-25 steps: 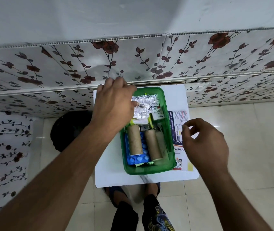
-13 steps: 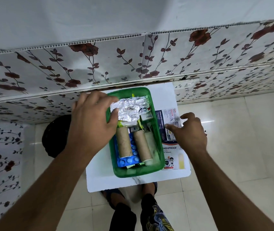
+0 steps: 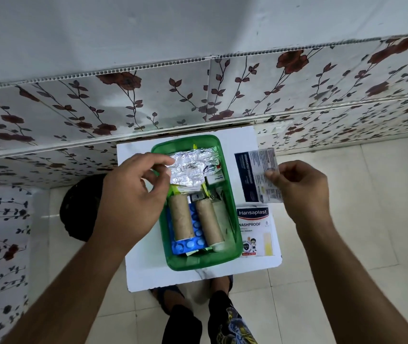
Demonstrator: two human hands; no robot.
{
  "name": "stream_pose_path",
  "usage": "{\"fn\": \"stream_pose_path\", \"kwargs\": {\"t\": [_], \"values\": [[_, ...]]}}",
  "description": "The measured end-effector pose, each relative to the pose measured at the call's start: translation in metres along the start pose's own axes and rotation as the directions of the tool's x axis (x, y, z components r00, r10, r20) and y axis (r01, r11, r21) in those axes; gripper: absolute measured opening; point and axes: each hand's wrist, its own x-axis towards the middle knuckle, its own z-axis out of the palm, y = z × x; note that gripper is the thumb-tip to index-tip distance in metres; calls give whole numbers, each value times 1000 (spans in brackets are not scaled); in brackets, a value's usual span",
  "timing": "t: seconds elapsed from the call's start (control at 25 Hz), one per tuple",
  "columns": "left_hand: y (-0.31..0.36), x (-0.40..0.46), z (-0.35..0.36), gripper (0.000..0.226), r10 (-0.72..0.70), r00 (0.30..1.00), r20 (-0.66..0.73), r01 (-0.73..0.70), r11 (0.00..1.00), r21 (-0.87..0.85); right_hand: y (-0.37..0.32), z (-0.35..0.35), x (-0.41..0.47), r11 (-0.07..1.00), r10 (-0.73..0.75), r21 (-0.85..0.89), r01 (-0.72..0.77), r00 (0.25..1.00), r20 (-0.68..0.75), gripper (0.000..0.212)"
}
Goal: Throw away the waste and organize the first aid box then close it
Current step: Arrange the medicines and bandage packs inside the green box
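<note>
Right grip [image 3: 295,187] pinches a printed packet [image 3: 252,177] above the counter's [image 3: 143,269] right edge; left grip [image 3: 133,194] curls at foil strips [image 3: 193,167] in the mid-counter first aid box [image 3: 231,214], hold unclear. Fingertip pinch could drop the packet.

left hand [image 3: 133,194]: pinching, fingers curled | right hand [image 3: 300,189]: pinching

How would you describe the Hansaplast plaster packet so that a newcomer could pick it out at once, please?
Find the white board by the floral wall, with the green box on it. The Hansaplast packet lies flat on the board beside the box's right side, at the near end. Its WASHPROOF lettering sets it apart from the dark-striped packet that the right hand holds beyond it.
</note>
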Motion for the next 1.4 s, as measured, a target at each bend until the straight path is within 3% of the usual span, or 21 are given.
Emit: {"fn": "stream_pose_path", "kwargs": {"t": [0.04, 0.12, 0.2, 0.24, 0.32, 0.4, 0.48, 0.6, 0.68, 0.76, 0.8, 0.88, 0.96, 1.08, 1.28, 1.4], "values": [[7, 2, -2, 15, -139, 987, 76, 150, 975, -162, -15, -3, -13, 993, -79, 90, 77, 997, 21, 14], [16, 7, -5, 26, -347, 882, 320, 458, 790, -408, -36, 1, -45, 925, -380, 27, 379, 924, 42, 18], [18, 10, -7, 45, -411, 773, 482, 627, 608, -487, -41, 18, -69, 688, -698, -161, 708, 706, 119, 17], [18, 10, -7, 44, -415, 759, 502, 647, 565, -512, -36, 30, -75, 549, -794, -228, 804, 587, 160, 14], [15, 13, -6, 29, -441, 791, 425, 611, 595, -522, -26, 52, -70, 357, -872, -321, 877, 436, 222, 13], [7, 22, -2, 27, -453, 849, 272, 528, 753, -392, -22, 69, -60, 284, -878, -375, 882, 396, 268, 19], [2, 33, 5, 30, -370, 915, 159, 392, 908, -145, -22, 76, -52, 267, -846, -401, 876, 412, 338, 25], [0, 46, 16, 37, -212, 972, 97, 195, 967, 165, -20, 67, -50, 331, -786, -408, 851, 488, 380, 28], [-3, 47, 19, 39, -113, 990, 81, 82, 947, 312, -10, 49, -49, 512, -733, -404, 758, 631, 255, 25], [-6, 45, 19, 42, -30, 996, 89, -11, 905, 426, 11, 28, -43, 707, -578, -419, 570, 807, 123, 25], [-7, 43, 19, 44, -3, 996, 95, -41, 885, 463, 23, 18, -39, 771, -466, -446, 455, 880, 91, 26], [-7, 40, 19, 48, 33, 994, 102, -81, 857, 509, 47, 3, -34, 803, -234, -547, 238, 969, 79, 35], [-9, 37, 17, 52, 62, 994, 89, -100, 841, 532, 64, -2, -37, 760, -43, -644, 92, 995, 92, 58], [-17, 29, 9, 45, 60, 998, 3, -55, 902, 429, 79, -2, -40, 717, 99, -697, -8, 991, 90, 77], [-27, 14, -3, 26, 31, 992, -118, 4, 958, 285, 75, -7, -36, 768, 203, -626, -136, 978, 37, 41], [-33, 5, -9, 26, -35, 987, -159, 70, 974, 217, 54, -14, -39, 838, 174, -523, -153, 985, -9, 15]]}}
